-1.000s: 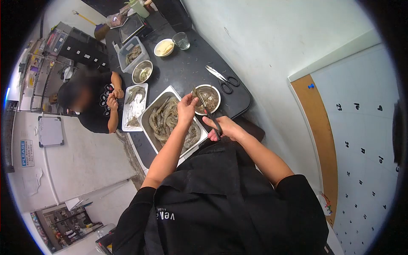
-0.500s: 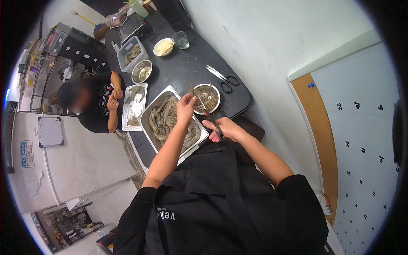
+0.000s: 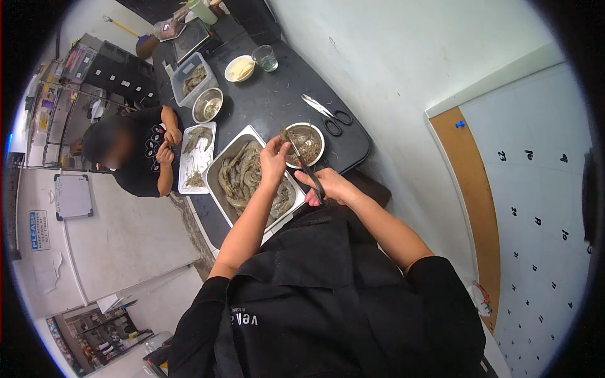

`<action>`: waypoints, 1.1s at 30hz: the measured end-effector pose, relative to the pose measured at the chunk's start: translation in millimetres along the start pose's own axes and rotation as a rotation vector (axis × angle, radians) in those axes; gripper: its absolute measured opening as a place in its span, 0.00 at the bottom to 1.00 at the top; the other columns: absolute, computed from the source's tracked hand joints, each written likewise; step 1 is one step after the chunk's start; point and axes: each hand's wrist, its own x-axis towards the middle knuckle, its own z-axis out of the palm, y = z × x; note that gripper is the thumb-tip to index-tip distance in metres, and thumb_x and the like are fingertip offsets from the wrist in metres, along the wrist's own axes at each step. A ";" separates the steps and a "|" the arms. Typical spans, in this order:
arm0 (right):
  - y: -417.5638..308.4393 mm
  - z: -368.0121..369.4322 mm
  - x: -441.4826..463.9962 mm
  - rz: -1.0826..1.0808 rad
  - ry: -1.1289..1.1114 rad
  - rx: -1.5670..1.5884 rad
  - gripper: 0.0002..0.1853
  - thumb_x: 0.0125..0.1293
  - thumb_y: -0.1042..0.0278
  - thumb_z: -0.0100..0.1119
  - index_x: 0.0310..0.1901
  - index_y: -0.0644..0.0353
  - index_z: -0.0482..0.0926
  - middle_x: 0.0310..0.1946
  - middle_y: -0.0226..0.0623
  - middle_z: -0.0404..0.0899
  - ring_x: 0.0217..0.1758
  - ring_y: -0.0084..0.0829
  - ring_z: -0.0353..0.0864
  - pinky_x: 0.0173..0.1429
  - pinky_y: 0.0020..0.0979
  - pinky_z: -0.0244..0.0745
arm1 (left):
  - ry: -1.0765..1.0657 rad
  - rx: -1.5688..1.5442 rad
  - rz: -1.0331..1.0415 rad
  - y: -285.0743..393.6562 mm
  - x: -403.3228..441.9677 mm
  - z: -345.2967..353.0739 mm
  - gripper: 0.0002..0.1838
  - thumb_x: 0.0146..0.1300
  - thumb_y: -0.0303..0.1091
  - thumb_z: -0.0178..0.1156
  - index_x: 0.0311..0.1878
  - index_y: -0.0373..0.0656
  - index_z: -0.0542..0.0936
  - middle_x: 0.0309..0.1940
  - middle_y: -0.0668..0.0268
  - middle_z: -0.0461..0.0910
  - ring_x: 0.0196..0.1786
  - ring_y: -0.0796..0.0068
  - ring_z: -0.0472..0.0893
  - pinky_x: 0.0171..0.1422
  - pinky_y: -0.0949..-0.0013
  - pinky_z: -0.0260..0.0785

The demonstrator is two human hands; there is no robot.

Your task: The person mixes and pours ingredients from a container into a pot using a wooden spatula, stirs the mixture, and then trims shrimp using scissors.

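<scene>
My left hand (image 3: 275, 160) is closed on a shrimp (image 3: 285, 134), mostly hidden by the fingers, at the left rim of a metal bowl (image 3: 322, 143) of trimmings. In my right hand (image 3: 332, 188) are black-handled scissors (image 3: 310, 172), their blades pointing up at the shrimp over the bowl. Whether the blades touch it is too small to tell. Under my left forearm stands a deep rectangular pan (image 3: 216, 196) full of grey shrimp (image 3: 242, 176).
A second pair of scissors (image 3: 326, 113) lies beyond the bowl. Across the table a person (image 3: 140, 151) works beside a white tray (image 3: 208, 151). Farther back are a small metal bowl (image 3: 197, 113), a plastic tub (image 3: 178, 92), a yellowish-filled bowl (image 3: 231, 77) and a glass (image 3: 265, 60).
My right hand and the scissors have shifted slightly left and up, the handles drawing nearer together. My left hand stays at the bowl with the shrimp.
</scene>
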 end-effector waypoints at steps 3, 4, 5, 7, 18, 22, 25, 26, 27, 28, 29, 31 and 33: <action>-1.4 0.5 -2.3 -0.002 -0.008 0.029 0.44 0.55 0.27 0.57 0.39 0.76 0.77 0.27 0.49 0.82 0.23 0.31 0.82 0.25 0.25 0.77 | 0.008 -0.102 -0.006 -10.3 6.1 -0.5 0.20 0.63 0.27 0.60 0.56 0.27 0.73 0.46 0.55 0.81 0.48 0.71 0.79 0.55 0.71 0.70; -1.1 0.4 -3.7 0.001 -0.016 0.042 0.44 0.55 0.27 0.57 0.39 0.76 0.77 0.28 0.49 0.82 0.23 0.31 0.83 0.26 0.25 0.78 | 0.010 -0.102 -0.005 -14.4 7.2 -1.5 0.20 0.63 0.27 0.60 0.56 0.27 0.73 0.46 0.55 0.81 0.48 0.71 0.79 0.55 0.71 0.70; -0.2 -0.1 -3.3 0.001 -0.016 0.041 0.44 0.55 0.27 0.57 0.39 0.76 0.77 0.28 0.49 0.82 0.23 0.31 0.83 0.26 0.25 0.78 | -0.003 -0.112 -0.025 -11.7 5.8 -1.3 0.20 0.63 0.27 0.60 0.56 0.27 0.73 0.46 0.55 0.81 0.48 0.71 0.79 0.55 0.71 0.70; 3.5 -0.8 -1.6 0.011 0.007 0.043 0.44 0.55 0.27 0.57 0.38 0.76 0.78 0.28 0.49 0.82 0.25 0.31 0.83 0.27 0.26 0.78 | -0.020 -0.121 -0.047 -6.6 3.5 -0.1 0.20 0.63 0.27 0.60 0.56 0.26 0.73 0.47 0.55 0.81 0.49 0.71 0.79 0.55 0.71 0.70; -4.1 -3.4 -0.3 -0.023 0.040 0.046 0.40 0.55 0.29 0.59 0.33 0.73 0.79 0.23 0.46 0.81 0.20 0.28 0.81 0.23 0.23 0.75 | -0.037 0.169 0.107 -8.1 3.7 -1.4 0.19 0.60 0.29 0.63 0.53 0.29 0.76 0.45 0.52 0.82 0.46 0.69 0.81 0.52 0.69 0.72; -2.1 -4.9 2.4 -0.027 0.057 0.050 0.41 0.55 0.30 0.60 0.33 0.75 0.78 0.20 0.45 0.80 0.18 0.28 0.81 0.21 0.23 0.75 | -0.039 0.152 0.095 -7.1 3.3 0.3 0.19 0.61 0.29 0.63 0.53 0.29 0.76 0.44 0.52 0.82 0.45 0.69 0.82 0.51 0.69 0.73; 0.0 -4.0 5.4 -0.030 0.093 0.160 0.36 0.55 0.36 0.65 0.30 0.73 0.76 0.17 0.46 0.78 0.16 0.29 0.78 0.21 0.26 0.74 | -0.061 0.156 0.100 -17.1 9.3 0.7 0.19 0.60 0.28 0.63 0.52 0.28 0.76 0.43 0.52 0.82 0.45 0.69 0.82 0.51 0.68 0.73; 0.1 -3.5 6.3 -0.030 0.094 0.161 0.36 0.55 0.36 0.65 0.30 0.73 0.76 0.17 0.46 0.78 0.16 0.29 0.78 0.21 0.26 0.74 | -0.072 0.160 0.106 -20.4 11.5 0.5 0.19 0.60 0.28 0.63 0.52 0.28 0.76 0.43 0.53 0.83 0.45 0.69 0.82 0.51 0.68 0.73; 0.1 -3.1 7.1 -0.030 0.106 0.167 0.35 0.54 0.37 0.66 0.30 0.73 0.76 0.17 0.47 0.78 0.15 0.29 0.78 0.20 0.27 0.74 | -0.084 0.164 0.110 -23.7 13.6 0.5 0.19 0.60 0.28 0.63 0.52 0.28 0.76 0.42 0.53 0.83 0.45 0.69 0.82 0.51 0.68 0.73; 0.5 -3.3 7.7 -0.030 0.119 0.173 0.35 0.54 0.38 0.67 0.29 0.73 0.76 0.18 0.47 0.78 0.15 0.29 0.78 0.19 0.27 0.73 | -0.085 0.164 0.110 -27.0 15.9 0.9 0.19 0.60 0.28 0.63 0.52 0.28 0.76 0.42 0.53 0.83 0.45 0.69 0.82 0.51 0.68 0.73; 2.0 -4.2 9.6 -0.030 0.120 0.173 0.35 0.54 0.38 0.67 0.29 0.73 0.76 0.18 0.47 0.78 0.15 0.29 0.78 0.19 0.27 0.73 | -0.099 0.154 0.105 -27.2 17.6 1.5 0.19 0.60 0.28 0.63 0.52 0.28 0.76 0.42 0.53 0.83 0.45 0.69 0.83 0.51 0.69 0.73; 5.1 -5.8 15.7 -0.024 0.133 0.168 0.34 0.55 0.40 0.68 0.29 0.74 0.76 0.18 0.48 0.78 0.14 0.29 0.77 0.18 0.27 0.72 | -0.110 0.143 0.102 -27.6 19.9 1.0 0.18 0.61 0.28 0.63 0.52 0.28 0.76 0.42 0.53 0.83 0.45 0.69 0.83 0.51 0.69 0.73; 5.8 -7.3 17.3 -0.020 0.132 0.134 0.36 0.54 0.38 0.67 0.32 0.76 0.76 0.18 0.47 0.78 0.15 0.28 0.78 0.18 0.25 0.73 | -0.127 0.176 0.058 -22.3 18.6 1.8 0.18 0.61 0.27 0.62 0.52 0.28 0.76 0.42 0.54 0.83 0.44 0.69 0.83 0.51 0.69 0.73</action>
